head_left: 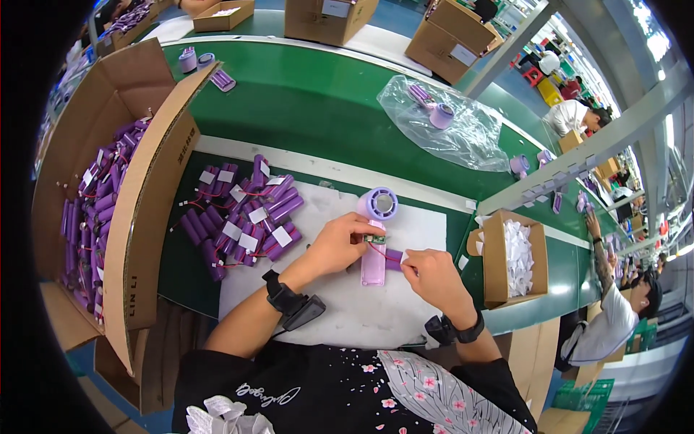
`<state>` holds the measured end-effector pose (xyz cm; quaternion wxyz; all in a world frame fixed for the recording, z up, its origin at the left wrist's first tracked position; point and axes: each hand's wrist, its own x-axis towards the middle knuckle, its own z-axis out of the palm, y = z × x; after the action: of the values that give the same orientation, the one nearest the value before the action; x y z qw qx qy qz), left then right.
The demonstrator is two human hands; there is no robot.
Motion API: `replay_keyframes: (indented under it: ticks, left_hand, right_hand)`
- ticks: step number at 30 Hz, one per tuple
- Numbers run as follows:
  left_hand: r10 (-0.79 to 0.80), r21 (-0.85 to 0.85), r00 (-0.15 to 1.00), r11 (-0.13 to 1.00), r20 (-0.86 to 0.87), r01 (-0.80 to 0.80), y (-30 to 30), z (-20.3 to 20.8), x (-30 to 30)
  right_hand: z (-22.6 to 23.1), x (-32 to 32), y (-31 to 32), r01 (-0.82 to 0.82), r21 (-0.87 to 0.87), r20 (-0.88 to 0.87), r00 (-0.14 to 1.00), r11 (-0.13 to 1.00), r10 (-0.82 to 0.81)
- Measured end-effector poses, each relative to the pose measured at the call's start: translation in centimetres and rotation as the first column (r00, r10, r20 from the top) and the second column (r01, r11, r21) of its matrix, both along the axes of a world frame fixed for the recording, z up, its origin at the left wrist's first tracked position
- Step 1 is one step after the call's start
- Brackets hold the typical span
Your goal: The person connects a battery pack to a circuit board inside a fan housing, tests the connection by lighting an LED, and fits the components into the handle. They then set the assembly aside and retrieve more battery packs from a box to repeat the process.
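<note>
A lilac handheld fan [374, 269] lies on a white sheet, its round head [378, 205] away from me and its handle shell facing up, uncovered. A small green circuit board [375, 239] shows at the handle's top. My left hand [338, 244] is closed around that upper part, fingertips at the board. My right hand [436, 278] pinches a purple battery pack [394, 260] with a white label, just right of the handle. Red wires run between pack and board; their plug end is hidden by my left fingers.
Several purple battery packs [242, 217] are heaped on the left of the sheet. A tall carton [155, 217] of packs stands farther left. To the right is a small box [495, 278] of white paper pieces. Beyond, a green conveyor [303, 94] carries fan parts and a plastic bag [463, 141]. A metal post slants at right; co-workers sit beyond.
</note>
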<state>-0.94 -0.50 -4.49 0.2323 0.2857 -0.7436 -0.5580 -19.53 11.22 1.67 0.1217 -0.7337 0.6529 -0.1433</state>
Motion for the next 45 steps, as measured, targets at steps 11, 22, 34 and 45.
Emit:
replay_keyframes:
  ticks: [11,22,34,45]
  left_hand:
    - [0.052,-0.060,0.999,0.997,0.004,-0.051,0.3,0.2,-0.2]
    - [0.025,-0.047,0.999,0.999,0.023,-0.024,0.1,0.6,0.1]
    - [0.043,0.030,0.999,0.999,0.000,-0.043,0.0,1.8,-0.1]
    - [0.054,-0.115,0.997,0.992,0.057,-0.047,-0.3,2.9,0.8]
  right_hand:
    - [-1.6,1.6,0.6,-0.007,-0.050,-0.214,0.977,0.999,-0.004]
    - [-0.9,-0.3,1.2,0.134,-0.044,0.117,0.985,0.990,-0.128]
    - [6.4,-11.4,4.6,0.791,-0.177,-0.064,0.585,0.586,-0.809]
    - [0.2,-0.8,-1.9,-0.076,0.189,0.446,0.895,0.979,-0.017]
